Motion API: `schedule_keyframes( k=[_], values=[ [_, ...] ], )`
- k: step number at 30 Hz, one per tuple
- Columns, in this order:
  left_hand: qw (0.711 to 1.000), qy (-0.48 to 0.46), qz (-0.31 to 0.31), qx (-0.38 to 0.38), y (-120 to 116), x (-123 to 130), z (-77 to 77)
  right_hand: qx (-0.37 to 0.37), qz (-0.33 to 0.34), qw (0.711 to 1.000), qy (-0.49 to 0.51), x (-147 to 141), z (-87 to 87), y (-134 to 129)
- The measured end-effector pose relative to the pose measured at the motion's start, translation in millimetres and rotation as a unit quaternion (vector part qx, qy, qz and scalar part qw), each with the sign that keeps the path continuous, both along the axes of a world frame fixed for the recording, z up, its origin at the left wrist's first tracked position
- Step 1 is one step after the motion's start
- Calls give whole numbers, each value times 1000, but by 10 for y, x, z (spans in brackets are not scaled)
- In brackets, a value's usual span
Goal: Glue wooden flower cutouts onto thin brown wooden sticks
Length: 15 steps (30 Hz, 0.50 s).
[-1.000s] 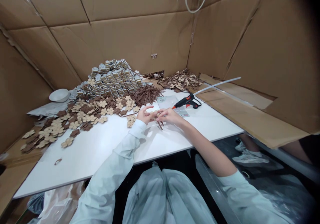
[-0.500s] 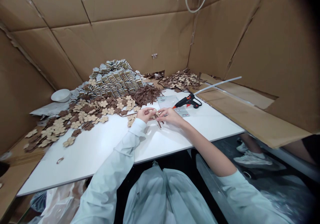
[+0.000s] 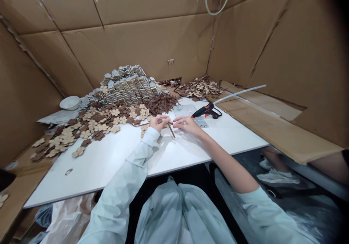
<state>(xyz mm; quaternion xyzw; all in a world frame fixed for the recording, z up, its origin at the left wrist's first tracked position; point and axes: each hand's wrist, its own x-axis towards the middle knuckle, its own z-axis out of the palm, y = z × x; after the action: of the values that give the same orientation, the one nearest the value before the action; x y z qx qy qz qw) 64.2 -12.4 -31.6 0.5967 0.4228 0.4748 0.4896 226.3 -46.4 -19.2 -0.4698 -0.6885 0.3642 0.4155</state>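
Between the fingertips of my left hand (image 3: 157, 123) is a small beige flower-shaped piece (image 3: 168, 120), partly hidden by the fingers. Narrow brown strips (image 3: 171, 130) hang from it toward the tabletop. My right hand (image 3: 188, 125) is just to the right, fingers stretched toward the piece with a small gap between fingertips and thumb; I see nothing held there. Beyond it a black and orange glue gun (image 3: 205, 110) lies on a clear sheet (image 3: 202, 123), a long glue stick (image 3: 240, 93) standing out from its back.
Beige and brown felt-like flowers (image 3: 92, 126) cover the table's left. Behind them rise stacked small packets (image 3: 128, 87) and a heap of brown strips (image 3: 163, 103). A white bowl (image 3: 70, 103) stands far left. Cardboard walls (image 3: 152, 40) enclose the white table (image 3: 109, 167).
My right hand has drawn slightly to the right, its fingertips now apart from the beige piece. My left hand keeps its hold. The view has shifted a little.
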Motion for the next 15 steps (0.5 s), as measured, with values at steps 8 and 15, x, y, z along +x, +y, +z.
schedule_keyframes(
  k=[8, 15],
  values=[
    [995, 50, 6, 81, -35, 32, -31, 19, -6, 1000, -9, -17, -47, 9],
    [992, 65, 3, 105, -81, 77, -24, 28, 0, 1000, 8, -43, -79, 47]
  ],
)
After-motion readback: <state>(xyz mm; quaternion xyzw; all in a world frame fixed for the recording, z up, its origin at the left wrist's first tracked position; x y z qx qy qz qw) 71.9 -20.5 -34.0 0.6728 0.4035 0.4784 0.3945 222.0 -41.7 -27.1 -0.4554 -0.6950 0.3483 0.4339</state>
